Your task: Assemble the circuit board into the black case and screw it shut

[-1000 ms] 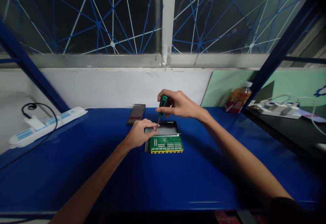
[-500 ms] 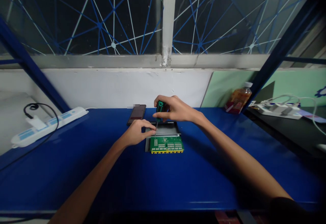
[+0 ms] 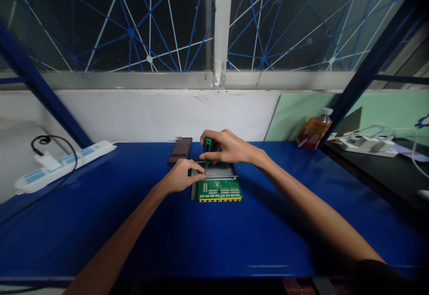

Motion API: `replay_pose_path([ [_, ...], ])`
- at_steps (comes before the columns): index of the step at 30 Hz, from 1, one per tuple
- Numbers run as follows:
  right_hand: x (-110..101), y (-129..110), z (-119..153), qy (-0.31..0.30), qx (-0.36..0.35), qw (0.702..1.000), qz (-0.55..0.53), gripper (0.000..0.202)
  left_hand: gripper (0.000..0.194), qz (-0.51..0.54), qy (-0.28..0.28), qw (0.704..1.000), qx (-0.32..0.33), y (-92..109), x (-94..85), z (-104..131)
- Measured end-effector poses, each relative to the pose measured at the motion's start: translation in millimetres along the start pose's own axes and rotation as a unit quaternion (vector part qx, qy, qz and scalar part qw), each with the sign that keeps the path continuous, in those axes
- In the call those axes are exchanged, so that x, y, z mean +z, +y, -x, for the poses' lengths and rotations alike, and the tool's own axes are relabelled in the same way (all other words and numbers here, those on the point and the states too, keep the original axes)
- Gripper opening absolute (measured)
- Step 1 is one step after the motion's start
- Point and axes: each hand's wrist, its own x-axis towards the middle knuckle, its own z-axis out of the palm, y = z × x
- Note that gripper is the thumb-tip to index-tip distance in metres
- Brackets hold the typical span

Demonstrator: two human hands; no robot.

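With twelve o'clock towards the wall, the broad, glossy blue table [image 3: 214, 241] carries a long white power strip with pale blue panels [image 3: 89, 152] towards ten o'clock from the board. The right hand [image 3: 231, 145] sits just past the board at twelve, its fingers and thumb wrapped round the screwdriver grip. The left hand [image 3: 179, 176] is at ten, its finger and thumb tips close beside the shaft; I cannot tell whether they pinch it or something smaller. The hands are near each other, joined only by the work between them

The shallow dark metal casing [image 3: 221, 170] lies flat on the table, with the green rectangular circuit board [image 3: 219, 190] over its near part and a row of yellow connectors [image 3: 220, 200] at six. A slim black phone [image 3: 180, 149] rests at eleven. The green-and-black screwdriver [image 3: 208, 147] stands nearly upright, its tip by the board's eleven o'clock corner

To work well here, I would keep the shaft upright, press straight down, turn gently, and let the left fingertips steady the tip so it cannot skid across the board
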Motion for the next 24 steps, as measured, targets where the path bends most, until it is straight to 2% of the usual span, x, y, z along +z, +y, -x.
replay_pose_path([
  [6,0.5,-2.0,0.1,0.002,-0.007,1.000,0.023,0.022,0.015,-0.006,-0.013,1.000,-0.017,0.1,0.8,0.1],
  [12,0.5,-3.3,0.3,-0.003,0.007,0.999,0.038,0.027,0.018,0.001,0.003,1.000,-0.020,-3.7,5.2,-0.5],
  [18,2.5,-5.9,-1.0,0.023,-0.012,0.994,0.106,0.031,0.017,0.016,-0.006,1.000,-0.003,-3.8,4.8,-0.6],
  [24,-5.4,-7.5,3.3,-0.009,-0.044,0.996,0.077,0.032,0.016,0.014,-0.007,1.000,0.000,-5.1,6.5,-0.7],
])
